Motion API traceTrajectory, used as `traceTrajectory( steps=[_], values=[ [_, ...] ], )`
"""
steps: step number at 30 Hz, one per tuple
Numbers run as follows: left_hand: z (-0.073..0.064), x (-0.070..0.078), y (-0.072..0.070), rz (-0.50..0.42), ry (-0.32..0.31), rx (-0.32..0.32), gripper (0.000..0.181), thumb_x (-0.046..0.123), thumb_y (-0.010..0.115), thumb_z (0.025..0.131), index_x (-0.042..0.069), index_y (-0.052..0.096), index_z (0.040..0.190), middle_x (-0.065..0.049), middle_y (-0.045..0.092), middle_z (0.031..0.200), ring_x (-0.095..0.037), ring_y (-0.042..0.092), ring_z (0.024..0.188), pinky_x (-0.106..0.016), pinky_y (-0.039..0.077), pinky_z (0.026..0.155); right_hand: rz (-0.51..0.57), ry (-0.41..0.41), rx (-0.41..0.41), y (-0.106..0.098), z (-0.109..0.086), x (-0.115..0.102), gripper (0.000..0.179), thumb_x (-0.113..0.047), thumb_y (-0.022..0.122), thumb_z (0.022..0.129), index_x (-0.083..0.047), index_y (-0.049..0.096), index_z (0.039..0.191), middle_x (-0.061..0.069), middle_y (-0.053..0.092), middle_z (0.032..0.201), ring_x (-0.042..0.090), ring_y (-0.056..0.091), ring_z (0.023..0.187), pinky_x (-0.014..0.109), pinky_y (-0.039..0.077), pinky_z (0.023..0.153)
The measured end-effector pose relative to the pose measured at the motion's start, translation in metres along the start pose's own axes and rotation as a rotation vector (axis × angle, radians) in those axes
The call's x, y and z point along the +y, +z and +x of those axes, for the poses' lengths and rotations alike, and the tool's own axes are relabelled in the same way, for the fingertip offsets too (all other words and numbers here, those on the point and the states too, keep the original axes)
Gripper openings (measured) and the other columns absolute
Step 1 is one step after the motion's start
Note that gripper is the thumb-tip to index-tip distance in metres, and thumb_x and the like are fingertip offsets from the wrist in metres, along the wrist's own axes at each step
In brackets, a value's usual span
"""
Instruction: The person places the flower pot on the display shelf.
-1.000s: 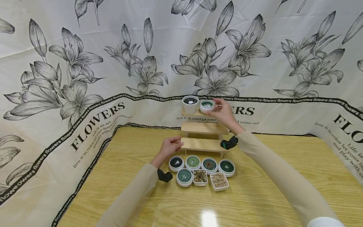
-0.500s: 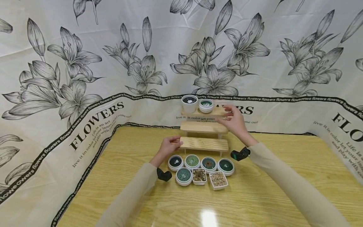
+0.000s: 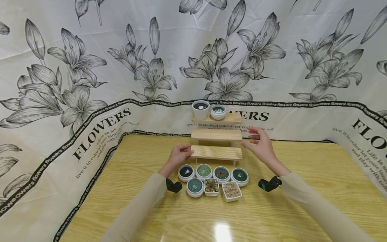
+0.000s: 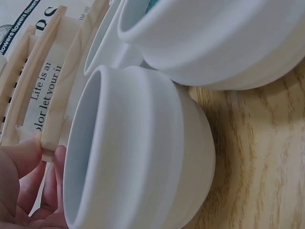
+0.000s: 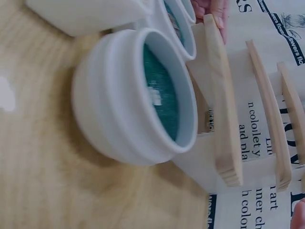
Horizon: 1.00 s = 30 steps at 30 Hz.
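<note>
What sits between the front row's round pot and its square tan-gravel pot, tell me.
A square white pot of mixed pebbles sits between them; the head view shows it.

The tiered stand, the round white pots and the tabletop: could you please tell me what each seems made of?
The tiered stand looks largely like pale, matte wood, with visible grain. The round pots look like smooth white ceramic, given their soft sheen, though plastic is possible. The tabletop shows yellowish wood grain and a bright glare, suggesting varnished wood or wood-look laminate.
</note>
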State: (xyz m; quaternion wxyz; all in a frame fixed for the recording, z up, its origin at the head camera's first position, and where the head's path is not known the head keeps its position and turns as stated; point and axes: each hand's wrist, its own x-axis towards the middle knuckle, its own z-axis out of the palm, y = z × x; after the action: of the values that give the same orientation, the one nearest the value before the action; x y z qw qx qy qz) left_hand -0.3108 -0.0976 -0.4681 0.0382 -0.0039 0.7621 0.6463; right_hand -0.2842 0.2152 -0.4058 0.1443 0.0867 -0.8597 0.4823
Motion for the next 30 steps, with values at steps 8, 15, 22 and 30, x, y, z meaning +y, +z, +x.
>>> traceTrajectory(
  steps=[8,15,22,30],
  values=[
    [0.003,0.002,-0.002,-0.005,-0.009,-0.008,0.038,0.004,0.068,0.088,-0.004,0.061,0.125,-0.020,0.064,0.107,-0.006,0.059,0.071,-0.029,0.060,0.072,-0.004,-0.019,-0.006,-0.004,-0.024,0.014,0.061,-0.013,0.077,0.082,0.002,0.047,0.133,0.019,0.053,0.128,0.031,0.054,0.107,0.008,0.048,0.078],
    [0.006,-0.002,-0.003,-0.010,-0.010,-0.016,0.039,0.004,0.067,0.088,-0.004,0.060,0.125,-0.018,0.064,0.106,-0.006,0.059,0.070,-0.026,0.059,0.069,-0.007,-0.011,-0.045,-0.008,-0.046,0.019,0.062,-0.016,0.078,0.081,0.000,0.048,0.133,0.017,0.054,0.125,0.019,0.055,0.103,0.012,0.051,0.080],
    [0.004,-0.002,-0.003,-0.013,-0.011,-0.017,0.039,0.003,0.068,0.088,-0.003,0.061,0.125,-0.018,0.064,0.106,-0.006,0.059,0.070,-0.023,0.058,0.068,0.018,0.004,-0.088,-0.010,-0.065,0.021,0.061,-0.014,0.078,0.081,0.001,0.048,0.132,0.019,0.053,0.125,0.011,0.055,0.100,0.012,0.051,0.080],
    [0.002,-0.003,-0.002,-0.019,-0.010,-0.023,0.038,0.003,0.067,0.088,-0.005,0.060,0.125,-0.020,0.064,0.106,-0.005,0.059,0.070,-0.024,0.059,0.068,0.030,0.044,-0.155,-0.012,-0.081,0.030,0.066,-0.012,0.080,0.078,0.003,0.046,0.134,0.024,0.052,0.124,0.012,0.056,0.099,0.018,0.054,0.082]
  ],
)
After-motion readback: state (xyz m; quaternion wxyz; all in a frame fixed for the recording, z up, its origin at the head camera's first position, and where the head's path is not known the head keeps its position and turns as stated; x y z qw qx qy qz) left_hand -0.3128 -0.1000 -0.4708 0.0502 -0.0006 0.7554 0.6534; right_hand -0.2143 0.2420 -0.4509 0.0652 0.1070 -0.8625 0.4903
